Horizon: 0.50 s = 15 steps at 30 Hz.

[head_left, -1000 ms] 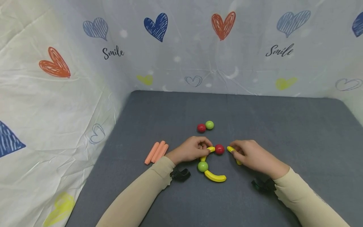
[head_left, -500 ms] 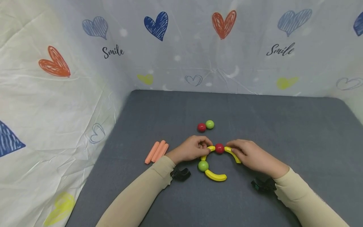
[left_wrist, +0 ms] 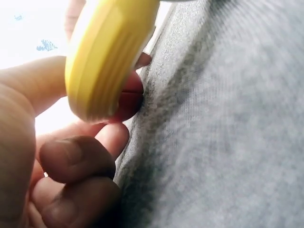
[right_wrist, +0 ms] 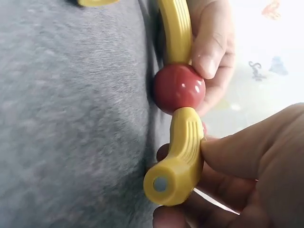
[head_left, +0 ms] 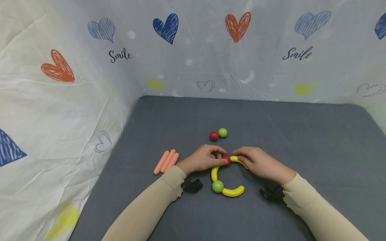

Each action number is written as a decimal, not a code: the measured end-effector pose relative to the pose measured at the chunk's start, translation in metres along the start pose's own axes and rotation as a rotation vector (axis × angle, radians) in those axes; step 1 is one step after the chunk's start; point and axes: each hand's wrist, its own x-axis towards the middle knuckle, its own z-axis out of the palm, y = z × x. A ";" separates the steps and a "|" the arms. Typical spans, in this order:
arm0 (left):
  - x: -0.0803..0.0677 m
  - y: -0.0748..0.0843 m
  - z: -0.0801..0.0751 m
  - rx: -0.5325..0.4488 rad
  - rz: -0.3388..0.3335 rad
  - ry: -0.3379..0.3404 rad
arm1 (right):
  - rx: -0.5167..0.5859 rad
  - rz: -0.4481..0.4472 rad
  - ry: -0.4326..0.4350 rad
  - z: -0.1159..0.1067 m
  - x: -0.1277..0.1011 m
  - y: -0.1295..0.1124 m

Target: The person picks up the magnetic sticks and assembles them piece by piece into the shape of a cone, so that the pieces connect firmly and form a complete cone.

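Observation:
A chain of yellow curved magnetic sticks and balls lies between the hands. My left hand [head_left: 208, 156] pinches the red ball [right_wrist: 178, 90] at the chain's far side, its thumb close to where the left curved stick [head_left: 214, 174] meets it. On the ball's other side, my right hand [head_left: 256, 162] holds another yellow curved stick [right_wrist: 185, 137] between thumb and fingers; its near end touches the ball. A round grey spot shows on its free end in the right wrist view. Nearer the body, a green ball [head_left: 217, 186] joins the left stick to a third curved stick [head_left: 233, 192].
Beyond the hands, a red ball [head_left: 214, 136] and a green ball [head_left: 222, 132] sit side by side. Three straight orange sticks [head_left: 166, 161] lie left of the left hand on the grey tabletop [head_left: 181, 124]. A printed curtain [head_left: 193, 50] hangs behind the table.
The right hand has moved left, and its curved stick now touches the red ball. The ball has shifted left under the left thumb, which was on the left stick. The green ball has moved nearer.

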 end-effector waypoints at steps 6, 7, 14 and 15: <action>-0.002 0.001 0.001 0.060 -0.017 0.008 | 0.027 -0.013 -0.049 -0.003 0.015 0.004; -0.003 0.001 0.001 0.058 -0.018 0.009 | 0.038 -0.003 -0.060 -0.004 0.018 0.005; -0.003 -0.001 0.000 0.019 -0.012 0.027 | 0.070 0.078 -0.046 -0.022 0.051 0.001; -0.003 -0.001 0.000 0.015 -0.011 0.029 | 0.046 0.073 -0.033 -0.023 0.057 0.000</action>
